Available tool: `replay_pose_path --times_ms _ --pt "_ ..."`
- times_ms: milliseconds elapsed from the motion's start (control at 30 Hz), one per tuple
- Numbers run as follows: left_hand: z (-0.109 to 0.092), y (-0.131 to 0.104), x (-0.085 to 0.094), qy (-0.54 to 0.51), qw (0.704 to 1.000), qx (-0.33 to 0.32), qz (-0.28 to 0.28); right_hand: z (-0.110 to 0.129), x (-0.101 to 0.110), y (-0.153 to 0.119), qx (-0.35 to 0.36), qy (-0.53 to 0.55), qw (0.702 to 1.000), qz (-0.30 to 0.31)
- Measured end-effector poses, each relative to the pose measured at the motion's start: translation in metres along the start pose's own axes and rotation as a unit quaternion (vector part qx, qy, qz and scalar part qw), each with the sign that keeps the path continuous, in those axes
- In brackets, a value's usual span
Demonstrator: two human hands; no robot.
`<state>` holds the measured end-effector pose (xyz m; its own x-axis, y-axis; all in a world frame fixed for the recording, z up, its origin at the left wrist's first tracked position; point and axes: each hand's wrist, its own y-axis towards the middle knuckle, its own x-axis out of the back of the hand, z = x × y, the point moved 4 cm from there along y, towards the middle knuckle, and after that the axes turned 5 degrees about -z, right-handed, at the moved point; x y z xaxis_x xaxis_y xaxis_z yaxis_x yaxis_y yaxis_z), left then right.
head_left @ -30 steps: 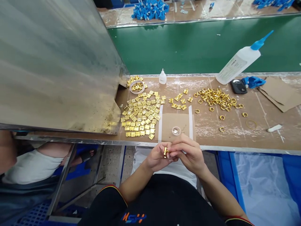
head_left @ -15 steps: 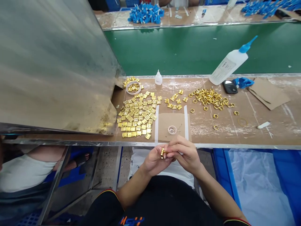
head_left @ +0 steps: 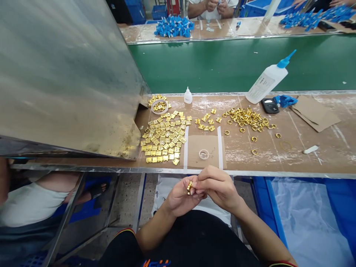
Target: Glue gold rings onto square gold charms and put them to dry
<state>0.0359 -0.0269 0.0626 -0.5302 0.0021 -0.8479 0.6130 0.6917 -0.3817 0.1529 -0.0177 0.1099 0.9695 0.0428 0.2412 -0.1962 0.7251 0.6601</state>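
Just off the table's front edge, my left hand [head_left: 182, 196] pinches a small gold ring [head_left: 189, 188] that seems to have a flat plate on it. My right hand [head_left: 218, 187] meets it from the right, fingertips closed on the same piece and partly hiding it. Ahead of them a small clear round dish [head_left: 204, 154] sits on a cardboard pad [head_left: 205, 142] between two white tape strips. Left of the pad lie many flat square gold plates [head_left: 164, 137]; several gold pieces [head_left: 206, 117] lie behind it. A heap of open gold rings [head_left: 249, 118] spreads to the right.
A small white dropper bottle [head_left: 188, 96] and a large tilted bottle [head_left: 267, 83] stand at the table's back. A metal housing [head_left: 69, 81] blocks the left. Beyond the green belt [head_left: 217, 63], a person's hands [head_left: 218, 7] work near blue parts [head_left: 174, 26].
Both hands have shifted slightly, with the gold ring moving a little left and down and turning in the fingers. The camera view has tilted up a little.
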Motion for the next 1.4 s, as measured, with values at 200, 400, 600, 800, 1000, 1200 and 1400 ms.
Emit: replay_pose_path --times_ms 200,400,600,800,1000,1200,1400 --pt "0.001 0.001 0.005 -0.005 1.0 -0.001 -0.027 -0.004 0.0 0.003 -0.01 0.003 1.0 0.021" --pt "-0.002 0.003 0.003 -0.008 0.999 -0.007 -0.032 -0.009 0.003 0.003 -0.041 0.035 0.998 0.028" --pt "-0.005 0.006 -0.001 -0.017 0.999 -0.003 -0.036 -0.016 0.007 0.002 -0.079 0.064 0.995 -0.001" --pt "-0.005 0.006 0.001 -0.038 0.998 -0.015 -0.042 -0.013 0.005 -0.002 -0.084 0.046 0.995 -0.038" --pt "-0.005 0.005 0.003 -0.06 0.995 -0.011 -0.08 -0.004 -0.001 -0.009 -0.043 -0.007 0.995 -0.091" --pt "-0.004 0.003 0.01 -0.069 0.991 -0.027 -0.108 -0.004 -0.008 -0.008 -0.053 -0.048 0.996 -0.062" --pt "0.004 -0.01 0.008 -0.052 0.996 -0.028 -0.06 0.011 -0.01 -0.018 -0.035 -0.062 0.995 -0.064"
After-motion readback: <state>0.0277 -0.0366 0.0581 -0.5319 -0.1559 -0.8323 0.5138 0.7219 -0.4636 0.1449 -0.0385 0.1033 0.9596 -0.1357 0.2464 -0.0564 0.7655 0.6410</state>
